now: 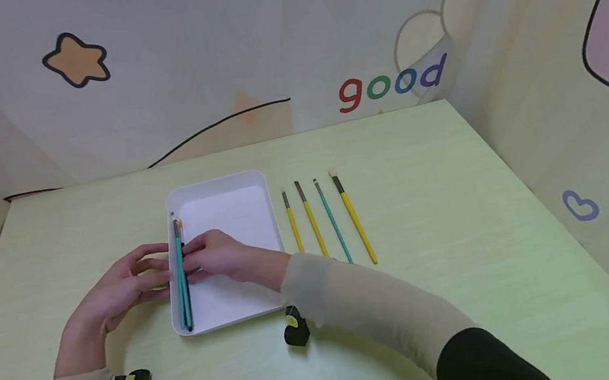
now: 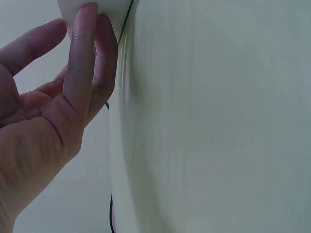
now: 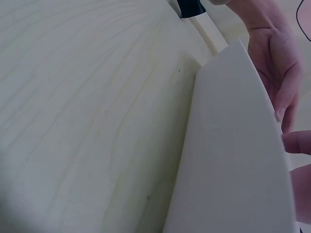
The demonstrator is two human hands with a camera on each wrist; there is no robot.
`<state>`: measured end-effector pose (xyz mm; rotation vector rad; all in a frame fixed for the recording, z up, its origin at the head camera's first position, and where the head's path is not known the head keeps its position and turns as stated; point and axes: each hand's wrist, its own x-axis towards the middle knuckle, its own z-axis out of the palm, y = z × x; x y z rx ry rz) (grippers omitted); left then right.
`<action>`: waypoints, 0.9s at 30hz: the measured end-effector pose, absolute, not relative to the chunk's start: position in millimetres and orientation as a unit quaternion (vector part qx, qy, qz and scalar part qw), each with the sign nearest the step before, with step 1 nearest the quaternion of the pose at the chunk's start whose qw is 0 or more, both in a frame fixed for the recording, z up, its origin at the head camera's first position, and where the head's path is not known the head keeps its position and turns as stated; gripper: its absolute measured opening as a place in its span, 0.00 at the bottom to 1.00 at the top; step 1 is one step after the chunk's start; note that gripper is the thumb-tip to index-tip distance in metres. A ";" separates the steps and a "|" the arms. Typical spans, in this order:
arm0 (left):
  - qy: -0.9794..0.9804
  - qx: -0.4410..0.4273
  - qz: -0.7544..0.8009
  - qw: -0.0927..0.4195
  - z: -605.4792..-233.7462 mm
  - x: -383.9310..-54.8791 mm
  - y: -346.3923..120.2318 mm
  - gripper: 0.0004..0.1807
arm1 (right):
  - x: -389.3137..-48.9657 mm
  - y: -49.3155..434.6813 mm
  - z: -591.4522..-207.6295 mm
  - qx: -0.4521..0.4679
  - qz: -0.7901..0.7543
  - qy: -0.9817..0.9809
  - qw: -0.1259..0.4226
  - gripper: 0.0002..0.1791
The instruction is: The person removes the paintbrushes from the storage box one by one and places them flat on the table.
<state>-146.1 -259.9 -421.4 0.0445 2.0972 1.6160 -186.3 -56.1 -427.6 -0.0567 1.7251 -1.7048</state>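
The left hand (image 1: 122,282) has its fingers parted, their tips resting against the outside of the tray's left wall, probably to brace it against a push from within. The right hand (image 1: 221,256) reaches inside the tray, its fingertips up against the bundled brushes (image 1: 182,295) from the right; whether they pinch a handle or only press, I cannot tell.

These brushes, teal ones with a dark handle beside them, lie lengthwise along the left wall, heads at the far end. That wall likely serves as a stop, since thin handles could roll, and lining them up there leaves the tray floor to their right bare.

The white tray (image 1: 241,321) sits flat on the bench (image 1: 460,192), within reach of both hands. Just to its right, four loose brushes, three yellow (image 1: 358,228) and one teal (image 1: 329,212), lie roughly side by side with gaps between them, heads far, which should make each easy to pick singly. The right sleeve (image 1: 357,294) crosses close by their near ends.
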 end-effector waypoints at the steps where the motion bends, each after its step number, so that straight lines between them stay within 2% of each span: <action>1: 0.767 0.015 0.593 0.244 -421.6 -146.1 -259.8 0.37 | -185.8 -57.0 -427.1 -0.021 -0.654 0.674 0.343 0.18; 12: 0.772 0.022 0.587 0.243 -421.9 -146.2 -260.5 0.38 | -181.7 -66.1 -426.8 -0.005 -0.630 0.725 0.280 0.11; 27: 0.768 0.043 0.586 0.254 -420.6 -147.8 -262.7 0.42 | -181.7 -65.2 -429.4 0.003 -0.657 0.697 0.288 0.12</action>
